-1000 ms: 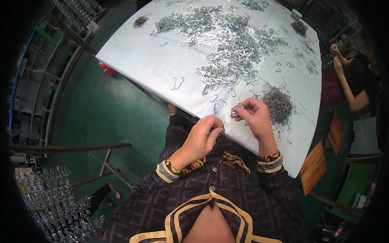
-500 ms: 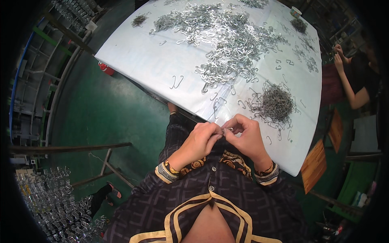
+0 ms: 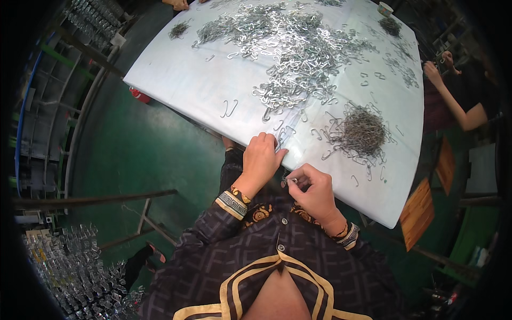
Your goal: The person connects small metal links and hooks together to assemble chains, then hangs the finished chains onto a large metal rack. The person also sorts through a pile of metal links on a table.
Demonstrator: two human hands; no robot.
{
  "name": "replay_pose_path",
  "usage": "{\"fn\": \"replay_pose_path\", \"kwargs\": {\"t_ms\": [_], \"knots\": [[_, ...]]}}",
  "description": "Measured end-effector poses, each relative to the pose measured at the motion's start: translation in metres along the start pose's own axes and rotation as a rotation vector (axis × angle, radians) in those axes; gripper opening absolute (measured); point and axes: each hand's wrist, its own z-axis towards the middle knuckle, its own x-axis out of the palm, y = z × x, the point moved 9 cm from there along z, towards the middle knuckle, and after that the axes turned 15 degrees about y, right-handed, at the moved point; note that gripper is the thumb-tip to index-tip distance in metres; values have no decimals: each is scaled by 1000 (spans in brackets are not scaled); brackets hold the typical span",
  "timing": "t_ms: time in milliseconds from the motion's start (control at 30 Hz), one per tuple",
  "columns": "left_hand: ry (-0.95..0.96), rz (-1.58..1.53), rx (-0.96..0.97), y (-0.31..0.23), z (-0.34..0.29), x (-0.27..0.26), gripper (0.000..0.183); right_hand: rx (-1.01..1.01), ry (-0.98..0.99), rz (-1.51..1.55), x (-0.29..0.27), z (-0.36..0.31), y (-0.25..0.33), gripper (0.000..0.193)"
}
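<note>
My left hand is at the near edge of the white-covered table, its fingers reaching forward and its thumb apart. Beside its fingertips lie a few loose metal hooks; whether it touches one is unclear. Just off the table edge, my right hand pinches a small metal hook between thumb and forefinger, most of it hidden by the fingers. A large heap of shiny bent hooks spreads over the middle of the table. Nearer on the right sits a round pile of thin, darker wire pieces.
Two loose hooks lie left of the heap. A small cup stands at the far right, by another wire pile. One person's hand shows at the far edge; another person's arm is at right. Wooden boards stand lower right.
My left hand has parted from the right and moved forward onto the table edge. The right hand has dropped slightly, keeping its pinch. A person's hand has appeared at the far edge.
</note>
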Motion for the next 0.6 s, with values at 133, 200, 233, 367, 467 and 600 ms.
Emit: {"fn": "replay_pose_path", "kwargs": {"t_ms": [133, 200, 233, 367, 467, 600], "knots": [[6, 46, -49, 3, 6, 6, 18, -19, -9, 18, -1, 0, -5, 7], [13, 71, -45, 6, 6, 6, 16, -18, -10, 15, -2, 0, -5, 7], [13, 85, -31, 6, 7, 5, 15, -15, -11, 11, -2, 0, -6, 7], [37, 121, 14, 3, 15, 4, 11, -3, -17, 27, -2, 2, -7, 7], [47, 240, -7, 6, 22, 10, 10, -11, -35, 24, -3, 2, -6, 7], [43, 295, -3, 5, 28, 7, 11, -48, -73, -8, -6, 2, 1, 7]]}}
